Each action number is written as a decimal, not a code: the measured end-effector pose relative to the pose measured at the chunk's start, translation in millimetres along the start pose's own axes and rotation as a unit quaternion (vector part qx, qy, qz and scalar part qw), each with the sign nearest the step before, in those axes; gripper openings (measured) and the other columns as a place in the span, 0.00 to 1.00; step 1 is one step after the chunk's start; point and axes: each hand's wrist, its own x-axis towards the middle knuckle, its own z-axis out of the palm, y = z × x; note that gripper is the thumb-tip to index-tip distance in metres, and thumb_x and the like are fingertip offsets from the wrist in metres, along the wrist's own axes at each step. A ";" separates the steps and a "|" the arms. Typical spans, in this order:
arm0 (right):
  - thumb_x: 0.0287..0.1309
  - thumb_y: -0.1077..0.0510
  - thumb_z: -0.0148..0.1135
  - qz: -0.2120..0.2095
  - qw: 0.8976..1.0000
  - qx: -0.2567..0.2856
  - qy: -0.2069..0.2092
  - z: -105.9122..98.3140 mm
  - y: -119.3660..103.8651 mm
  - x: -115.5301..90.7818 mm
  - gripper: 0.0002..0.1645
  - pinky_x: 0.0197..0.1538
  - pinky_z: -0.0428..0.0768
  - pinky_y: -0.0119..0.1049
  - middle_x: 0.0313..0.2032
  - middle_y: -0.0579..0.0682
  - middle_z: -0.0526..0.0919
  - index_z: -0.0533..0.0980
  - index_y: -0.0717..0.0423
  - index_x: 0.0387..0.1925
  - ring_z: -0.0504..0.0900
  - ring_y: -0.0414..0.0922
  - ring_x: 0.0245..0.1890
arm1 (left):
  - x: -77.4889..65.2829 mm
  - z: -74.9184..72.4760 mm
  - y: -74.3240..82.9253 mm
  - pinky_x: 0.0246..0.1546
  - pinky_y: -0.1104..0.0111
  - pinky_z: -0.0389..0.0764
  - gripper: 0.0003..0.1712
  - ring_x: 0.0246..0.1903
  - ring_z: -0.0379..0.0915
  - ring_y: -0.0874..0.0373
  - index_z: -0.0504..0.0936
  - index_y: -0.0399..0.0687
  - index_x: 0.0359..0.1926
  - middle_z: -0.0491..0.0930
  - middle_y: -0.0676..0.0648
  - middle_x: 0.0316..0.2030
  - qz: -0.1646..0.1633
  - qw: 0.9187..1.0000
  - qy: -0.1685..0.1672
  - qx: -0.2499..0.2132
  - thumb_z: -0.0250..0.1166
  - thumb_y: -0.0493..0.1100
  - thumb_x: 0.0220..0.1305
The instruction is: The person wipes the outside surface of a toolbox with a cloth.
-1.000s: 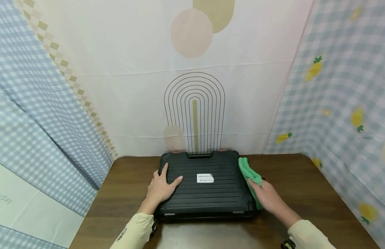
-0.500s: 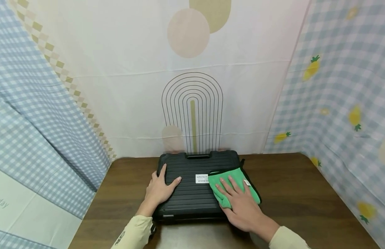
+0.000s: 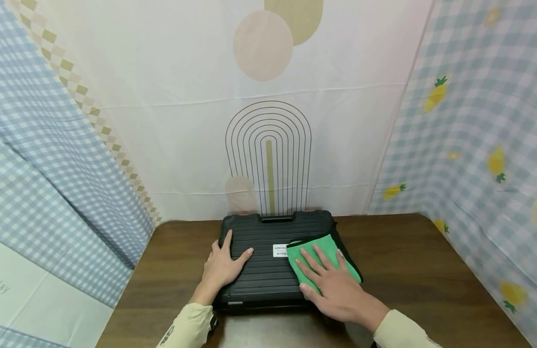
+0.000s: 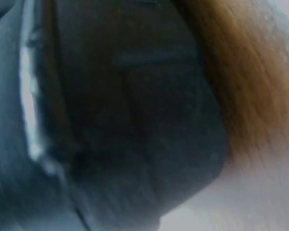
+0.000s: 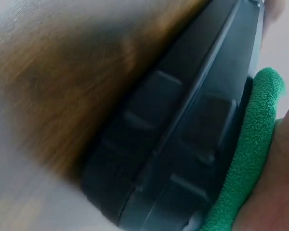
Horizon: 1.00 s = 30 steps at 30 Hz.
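A black ribbed plastic case (image 3: 264, 278) with a white label (image 3: 279, 250) lies flat on the table. On its left side rests my left hand (image 3: 222, 266), fingers spread over the edge and thumb on the lid. Under my right hand (image 3: 335, 292) is a folded green cloth (image 3: 301, 273) with dark edging, pressed on the lid's right part. That hand lies flat, fingers straight and spread. The right wrist view shows the cloth's fold (image 5: 253, 149) against the case's side (image 5: 183, 125). In the left wrist view a case corner (image 4: 149, 120) fills much of the picture, blurred.
The brown wooden table (image 3: 407, 261) runs out to both sides of the case. Behind it hangs a pale printed curtain (image 3: 186, 145), close to the case's far edge. Checked cloths (image 3: 473, 145) hang at the left and right.
My right hand has gone from gripping the cloth at the case's right edge to lying flat on it on the lid, then slid slightly left. The left hand stays in place.
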 end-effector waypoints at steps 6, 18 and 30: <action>0.84 0.30 0.33 -0.028 0.999 0.004 -0.038 6.3 -8.3 13.9 0.38 0.79 0.37 0.80 0.88 0.39 0.43 0.52 0.33 0.86 0.36 0.52 0.89 | -1.7 -1.1 -0.2 0.63 0.27 0.71 0.58 0.73 0.65 0.22 0.47 0.60 0.88 0.52 0.25 0.81 0.007 1.000 -0.007 0.005 0.54 0.81 0.70; 0.85 0.32 0.29 -0.067 0.995 -0.014 -0.069 10.5 -27.2 45.7 0.37 0.77 0.40 0.83 0.88 0.42 0.43 0.49 0.33 0.87 0.37 0.55 0.89 | -2.8 -1.7 0.9 0.63 0.27 0.72 0.58 0.72 0.66 0.21 0.47 0.57 0.88 0.51 0.24 0.81 0.011 1.000 -0.010 0.014 0.54 0.80 0.71; 0.78 0.23 0.35 -0.058 0.995 -0.035 -0.068 8.7 -30.3 47.3 0.45 0.77 0.41 0.83 0.88 0.43 0.44 0.48 0.32 0.87 0.38 0.56 0.89 | -2.1 -3.7 2.0 0.64 0.25 0.70 0.59 0.72 0.65 0.20 0.47 0.57 0.88 0.51 0.24 0.81 0.009 1.000 -0.010 0.010 0.55 0.80 0.70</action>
